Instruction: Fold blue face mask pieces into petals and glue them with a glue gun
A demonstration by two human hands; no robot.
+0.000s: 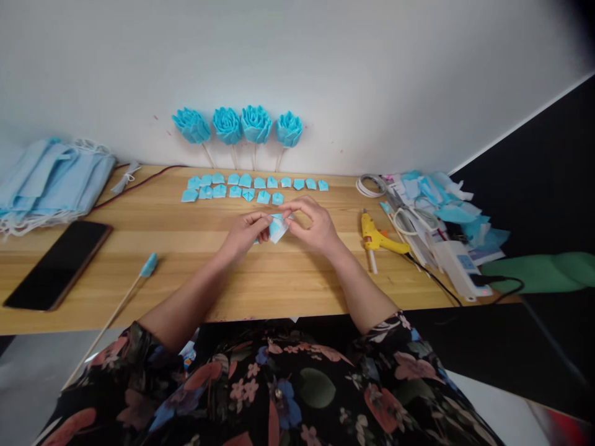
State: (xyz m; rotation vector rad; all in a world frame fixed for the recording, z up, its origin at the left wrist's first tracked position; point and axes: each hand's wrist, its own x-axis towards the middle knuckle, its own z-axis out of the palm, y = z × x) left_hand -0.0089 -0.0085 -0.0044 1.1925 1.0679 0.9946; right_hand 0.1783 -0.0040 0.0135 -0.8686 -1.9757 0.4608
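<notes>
Over the middle of a wooden table point(186, 272), my left hand point(244, 232) and my right hand point(311, 224) both pinch one small light-blue folded piece point(277, 227). The fingers of each hand are closed on its edges. Just beyond the hands lie several similar blue folded pieces point(253, 186) in two rows. Several finished blue roses on sticks point(239, 127) lean against the white wall behind them.
A stack of blue face masks point(49, 183) sits far left, a dark phone point(58, 263) in front of it. A wooden stick with a blue tip point(132, 288) lies at the near left. A yellow glue gun point(379, 238), cords and blue scraps point(446, 210) crowd the right.
</notes>
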